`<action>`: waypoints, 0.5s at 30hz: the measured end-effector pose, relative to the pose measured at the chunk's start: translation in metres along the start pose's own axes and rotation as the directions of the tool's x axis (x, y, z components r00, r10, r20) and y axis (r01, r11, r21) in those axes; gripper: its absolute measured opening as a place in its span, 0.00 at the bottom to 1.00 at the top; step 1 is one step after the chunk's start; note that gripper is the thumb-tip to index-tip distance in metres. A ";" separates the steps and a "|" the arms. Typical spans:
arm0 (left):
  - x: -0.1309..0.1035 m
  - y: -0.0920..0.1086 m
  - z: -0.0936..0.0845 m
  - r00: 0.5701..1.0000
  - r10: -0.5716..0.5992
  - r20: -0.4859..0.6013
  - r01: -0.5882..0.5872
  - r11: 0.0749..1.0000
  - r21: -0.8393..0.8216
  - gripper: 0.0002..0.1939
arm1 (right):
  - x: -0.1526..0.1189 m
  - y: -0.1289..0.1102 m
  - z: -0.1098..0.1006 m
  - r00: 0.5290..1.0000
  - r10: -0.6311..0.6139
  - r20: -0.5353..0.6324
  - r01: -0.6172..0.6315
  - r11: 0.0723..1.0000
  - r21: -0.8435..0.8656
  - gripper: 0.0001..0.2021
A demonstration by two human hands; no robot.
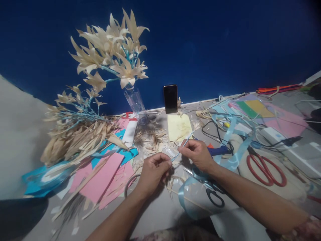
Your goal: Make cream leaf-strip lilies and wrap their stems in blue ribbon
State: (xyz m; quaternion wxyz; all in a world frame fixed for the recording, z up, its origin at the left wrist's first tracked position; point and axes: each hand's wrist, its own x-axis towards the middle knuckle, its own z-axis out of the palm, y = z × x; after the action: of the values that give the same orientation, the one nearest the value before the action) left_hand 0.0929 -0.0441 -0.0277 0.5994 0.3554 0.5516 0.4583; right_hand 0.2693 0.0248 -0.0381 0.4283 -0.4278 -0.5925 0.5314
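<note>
My left hand (155,169) pinches the lower end of a thin light-blue wrapped stem (185,143) between thumb and fingers. Further up the same stem, my right hand (199,155) is closed on it with a fingertip pinch. The stem slants up to the right, and its upper tip lies over a yellow paper pad (178,127). Under my right forearm are black-handled scissors (215,197), partly hidden, and a loop of light-blue satin ribbon (182,197). A tool with a dark blue handle (219,150) lies just beyond my right wrist.
Pale husk flowers (126,72) stand in a clear bottle (135,102) against the blue wall. A phone (171,98) leans behind the pad. Dried husks (82,140) and pink paper (102,177) cover the left. Red-handled scissors (266,166) and a white power strip (296,150) lie right.
</note>
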 end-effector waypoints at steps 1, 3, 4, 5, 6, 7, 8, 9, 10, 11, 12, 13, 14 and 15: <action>0.001 0.000 -0.001 1.000 -0.008 0.001 0.008 1.000 -0.028 0.12 | 0.000 0.000 0.000 1.000 0.000 -0.003 0.000 1.000 0.005 0.16; 0.002 -0.001 -0.003 0.999 -0.034 0.030 0.037 0.994 -0.100 0.14 | 0.000 -0.001 0.000 1.000 -0.001 0.000 0.001 1.000 0.003 0.16; 0.003 -0.001 -0.004 0.997 -0.048 0.052 0.055 0.989 -0.135 0.15 | 0.000 -0.002 -0.001 1.000 -0.003 0.005 0.003 1.000 0.000 0.16; 0.003 -0.001 -0.005 0.995 -0.061 0.074 0.073 0.984 -0.162 0.16 | -0.001 -0.002 -0.001 1.000 -0.009 0.010 0.009 1.000 -0.003 0.16; 0.004 -0.001 -0.005 0.993 -0.072 0.090 0.087 0.979 -0.184 0.16 | -0.001 -0.002 -0.001 1.000 -0.018 0.017 0.018 1.000 -0.008 0.16; 0.004 -0.001 -0.006 0.992 -0.080 0.102 0.099 0.975 -0.197 0.17 | -0.001 -0.002 -0.001 0.999 -0.029 0.025 0.029 0.999 -0.018 0.16; 0.004 0.000 -0.006 0.991 -0.082 0.105 0.102 0.973 -0.205 0.17 | 0.000 -0.003 -0.001 0.999 -0.039 0.034 0.041 0.999 -0.036 0.16; 0.004 0.000 -0.006 0.992 -0.079 0.101 0.099 0.972 -0.211 0.17 | 0.000 -0.003 -0.002 0.998 -0.048 0.046 0.051 0.997 -0.060 0.15; 0.004 -0.001 -0.006 0.993 -0.075 0.091 0.093 0.972 -0.214 0.17 | 0.002 -0.004 -0.003 0.996 -0.051 0.067 0.057 0.994 -0.094 0.15; 0.005 -0.001 -0.006 0.995 -0.071 0.074 0.085 0.973 -0.215 0.17 | 0.003 -0.006 -0.005 0.994 -0.047 0.100 0.061 0.988 -0.140 0.15; 0.006 -0.001 -0.006 0.996 -0.066 0.053 0.075 0.974 -0.214 0.16 | 0.005 -0.010 -0.008 0.988 -0.042 0.147 0.072 0.976 -0.206 0.15; 0.007 -0.001 -0.006 0.998 -0.060 0.029 0.065 0.975 -0.213 0.16 | 0.007 -0.014 -0.012 0.978 -0.040 0.207 0.103 0.948 -0.302 0.14; 0.008 -0.002 -0.006 0.999 -0.052 0.002 0.051 0.976 -0.213 0.16 | 0.008 -0.020 -0.016 0.962 -0.041 0.272 0.158 0.890 -0.427 0.12; 0.009 -0.002 -0.006 0.999 -0.042 -0.021 0.036 0.976 -0.214 0.16 | 0.008 -0.026 -0.022 0.943 -0.034 0.332 0.228 0.791 -0.568 0.11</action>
State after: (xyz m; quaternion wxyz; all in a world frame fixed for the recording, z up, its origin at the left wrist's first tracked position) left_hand 0.0867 -0.0365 -0.0335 0.6360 0.2724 0.5136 0.5076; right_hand 0.2873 0.0368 -0.0100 0.2109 -0.4113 -0.8169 0.3450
